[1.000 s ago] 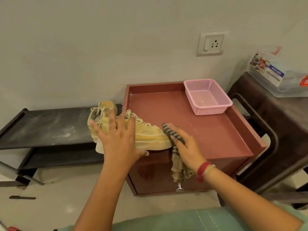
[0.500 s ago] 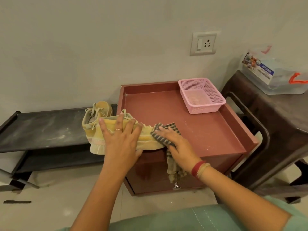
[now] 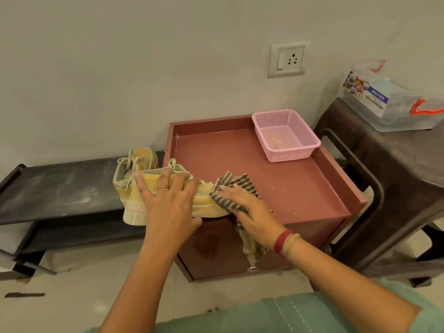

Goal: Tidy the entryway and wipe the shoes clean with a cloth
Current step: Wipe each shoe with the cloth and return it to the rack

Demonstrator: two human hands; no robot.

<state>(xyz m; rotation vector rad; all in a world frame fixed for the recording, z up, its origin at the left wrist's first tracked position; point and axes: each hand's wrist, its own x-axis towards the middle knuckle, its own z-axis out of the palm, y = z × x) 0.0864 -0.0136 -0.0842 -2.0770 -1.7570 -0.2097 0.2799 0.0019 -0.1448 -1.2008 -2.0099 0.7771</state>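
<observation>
Yellow shoe (image 3: 206, 203) sits at the red counter's (image 3: 288, 188) front edge, clasped by the left hand (image 3: 168, 203). The right hand (image 3: 252, 212) presses its fingers flat on the checked cloth (image 3: 237, 183) over the toe. Wiping step, I judge; the next stroke needs steady bracing.

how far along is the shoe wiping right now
Nothing looks finished yet. In hand: the left hand holds one yellow shoe on the cabinet edge while the right hand presses the striped cloth on its toe. Left: the second shoe behind it on the dusty rack, and the tidying.
</observation>
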